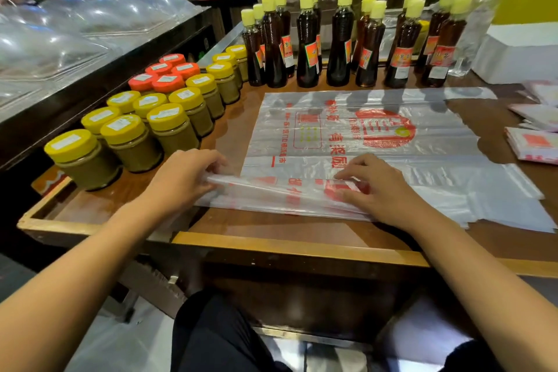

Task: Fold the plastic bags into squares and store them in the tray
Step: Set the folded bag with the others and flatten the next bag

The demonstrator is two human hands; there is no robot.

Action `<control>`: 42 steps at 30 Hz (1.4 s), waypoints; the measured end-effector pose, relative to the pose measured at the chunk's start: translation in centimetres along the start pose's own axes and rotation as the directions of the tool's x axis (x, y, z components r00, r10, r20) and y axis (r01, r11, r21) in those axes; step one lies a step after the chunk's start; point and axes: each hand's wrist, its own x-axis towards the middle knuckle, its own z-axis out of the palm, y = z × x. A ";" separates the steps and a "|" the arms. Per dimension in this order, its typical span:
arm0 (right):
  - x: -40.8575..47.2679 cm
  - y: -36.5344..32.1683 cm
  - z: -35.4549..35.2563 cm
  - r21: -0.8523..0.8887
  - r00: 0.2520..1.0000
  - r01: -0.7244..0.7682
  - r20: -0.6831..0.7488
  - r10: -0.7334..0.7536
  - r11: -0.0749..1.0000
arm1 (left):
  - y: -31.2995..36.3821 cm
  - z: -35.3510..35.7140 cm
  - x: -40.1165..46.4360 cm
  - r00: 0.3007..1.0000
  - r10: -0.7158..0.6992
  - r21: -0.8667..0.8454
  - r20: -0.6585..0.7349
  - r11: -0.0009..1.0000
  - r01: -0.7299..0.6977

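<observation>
Both hands, left hand (184, 178) and right hand (377, 187), are pinching the plastic bag (347, 142), turning its first fold; folded squares (533, 145) are waiting aside.

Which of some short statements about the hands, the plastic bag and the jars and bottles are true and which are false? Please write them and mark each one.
1. Both hands hold the near edge of the plastic bag. True: the left hand and the right hand are folding it over.
2. The bag is fully folded into a square. False: most of it lies spread flat.
3. The jars stand left of the bag. True.
4. The bottles have red caps. False: their caps are yellow.
5. Folded bags lie at the right. True.
</observation>
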 end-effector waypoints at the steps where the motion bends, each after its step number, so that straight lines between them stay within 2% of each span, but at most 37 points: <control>1: 0.0 -0.2 -0.4 0.077 0.999 -0.006 -0.035 0.009 0.997 | 0.1 0.0 0.3 0.999 -0.050 -0.081 -0.018 0.996 0.048; 3: 0.2 -0.6 -0.9 0.138 0.993 0.027 -0.118 -0.010 0.990 | 0.4 -0.2 1.0 0.983 -0.174 -0.298 -0.049 0.942 0.152; 5: 0.5 -1.4 -1.5 0.075 0.983 0.094 -0.162 -0.081 0.993 | 0.6 -0.1 1.5 0.965 -0.262 -0.478 -0.025 0.850 0.219; 6: 0.8 -2.0 -1.6 0.022 0.983 0.115 -0.146 -0.111 0.993 | 0.5 0.1 1.7 0.958 -0.285 -0.505 -0.009 0.829 0.242; 10: 2.3 -3.8 -2.2 -0.283 0.980 0.117 -0.120 -0.156 0.952 | -0.5 1.7 2.3 0.926 -0.377 -0.471 0.011 0.815 0.337; 12: 2.9 -4.4 -2.3 -0.327 0.971 0.116 -0.161 -0.176 0.938 | -0.9 2.4 2.3 0.913 -0.408 -0.485 -0.002 0.799 0.356; 15: 3.1 -5.3 -1.3 -0.327 0.869 0.263 -0.329 -0.370 0.908 | -0.6 2.9 2.5 0.890 -0.455 -0.455 -0.028 0.799 0.394; 16: 2.9 -5.8 -0.6 -0.339 0.828 0.339 -0.336 -0.449 0.878 | -0.5 3.0 2.6 0.886 -0.464 -0.465 -0.024 0.790 0.401; 19: 2.1 -6.3 2.2 -0.369 0.780 0.539 -0.119 -0.614 0.757 | -0.3 2.9 2.8 0.877 -0.478 -0.519 0.041 0.740 0.428; 21: 1.8 -5.8 3.5 -0.331 0.830 0.520 -0.023 -0.557 0.788 | -0.5 2.7 2.8 0.882 -0.463 -0.553 0.083 0.715 0.428; 24: 1.7 -5.2 3.9 -0.175 0.922 0.383 0.012 -0.387 0.907 | -0.7 2.4 2.3 0.892 -0.434 -0.622 0.123 0.667 0.410; 29: 1.5 -5.4 4.0 -0.117 0.935 0.355 0.016 -0.355 0.928 | -0.8 2.1 1.5 0.920 -0.375 -0.630 0.109 0.690 0.356; 31: 1.4 -5.6 3.7 -0.147 0.929 0.361 -0.031 -0.369 0.921 | -0.8 2.1 1.2 0.924 -0.373 -0.662 0.088 0.671 0.334; 33: 1.2 -5.7 3.3 -0.247 0.898 0.364 -0.163 -0.409 0.898 | -0.8 2.0 1.0 0.924 -0.375 -0.669 0.073 0.669 0.325; 35: 0.8 -5.7 2.8 -0.356 0.849 0.325 -0.298 -0.436 0.876 | -0.7 1.9 0.9 0.921 -0.384 -0.654 0.067 0.680 0.331; 36: 0.7 -5.7 2.5 -0.394 0.848 0.276 -0.330 -0.416 0.876 | -0.8 1.9 0.9 0.918 -0.391 -0.648 0.068 0.682 0.339; 38: 0.6 -5.3 1.3 -0.408 0.904 0.153 -0.309 -0.294 0.900 | -0.9 1.9 0.8 0.914 -0.398 -0.640 0.078 0.683 0.352; 40: 0.5 -4.8 0.1 -0.342 0.965 0.042 -0.230 -0.127 0.939 | -1.1 1.9 0.8 0.916 -0.392 -0.633 0.091 0.687 0.357; 42: 0.3 -4.2 -0.4 -0.342 0.981 0.015 -0.175 -0.079 0.940 | -1.1 1.7 0.8 0.922 -0.369 -0.680 0.120 0.645 0.347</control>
